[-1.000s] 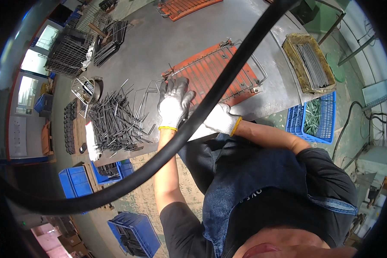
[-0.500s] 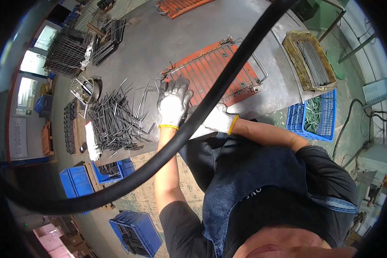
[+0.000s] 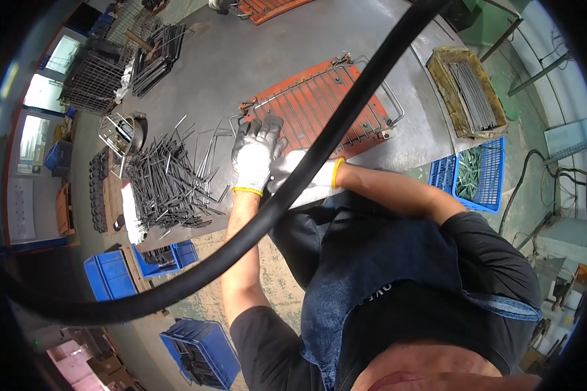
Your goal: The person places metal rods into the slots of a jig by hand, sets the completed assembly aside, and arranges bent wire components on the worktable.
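Observation:
In front of me on the metal table lies an orange slatted jig [image 3: 310,98] with thin metal rods across it and bent wire handles at its ends. My left hand [image 3: 255,153], in a white glove with dark grey fingers, lies over the jig's near left corner, its fingers stretched forward and a little bent. Close beside it on the right is my gloved right hand [image 3: 292,168]. A thick black band crosses in front of that hand and hides most of its fingers. Left of my hands lies a heap of bent dark metal rods [image 3: 169,179].
Another orange jig [image 3: 274,8] lies at the far edge, with another person's gloved hand [image 3: 220,5] beside it. Wire racks [image 3: 91,75] stand far left. At right are a yellowish bin of rods [image 3: 466,91] and a blue basket [image 3: 494,179]. Blue bins [image 3: 202,355] stand below left.
My right hand has moved left, closer to my left hand. My left hand stays at the jig's corner. Another person's gloved hand has come into view at the far jig.

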{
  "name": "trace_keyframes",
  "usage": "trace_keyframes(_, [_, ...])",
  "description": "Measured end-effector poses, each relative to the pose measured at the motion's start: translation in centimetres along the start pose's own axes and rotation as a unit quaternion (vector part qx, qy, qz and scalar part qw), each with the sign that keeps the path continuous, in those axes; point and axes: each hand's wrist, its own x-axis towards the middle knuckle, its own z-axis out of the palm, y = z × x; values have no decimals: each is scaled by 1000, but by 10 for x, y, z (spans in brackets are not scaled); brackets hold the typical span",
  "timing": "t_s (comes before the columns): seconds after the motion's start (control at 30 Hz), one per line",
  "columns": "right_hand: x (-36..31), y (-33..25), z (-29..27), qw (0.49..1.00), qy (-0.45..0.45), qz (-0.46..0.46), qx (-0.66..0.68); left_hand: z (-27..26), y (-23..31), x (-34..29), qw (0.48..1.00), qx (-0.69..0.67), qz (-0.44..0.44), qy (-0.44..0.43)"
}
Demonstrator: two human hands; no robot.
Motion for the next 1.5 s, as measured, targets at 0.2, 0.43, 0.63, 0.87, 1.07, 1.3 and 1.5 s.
trace_keyframes(0.2, [-17,6,-8,996,22,-59,-69,-13,10,0,998,-60,13,3])
trace_keyframes(0.43, [-13,5,1,996,2,58,69,2,6,-4,973,-213,-90,-2])
trace_keyframes(0.63, [-64,-11,-42,976,190,13,-109,11,-8,-22,955,-78,-121,261])
trace_keyframes(0.87, [-199,1,-96,891,359,270,60,0,45,-36,768,-436,-393,255])
trace_keyframes(1.07, [-246,17,-75,850,348,395,19,4,55,-58,708,-490,-499,94])
trace_keyframes(1.3, [-225,33,-64,890,311,258,-211,64,67,-103,553,-708,-440,-10])
trace_keyframes(1.5, [-218,24,-76,891,315,318,-80,-5,120,-42,377,-823,-414,-95])
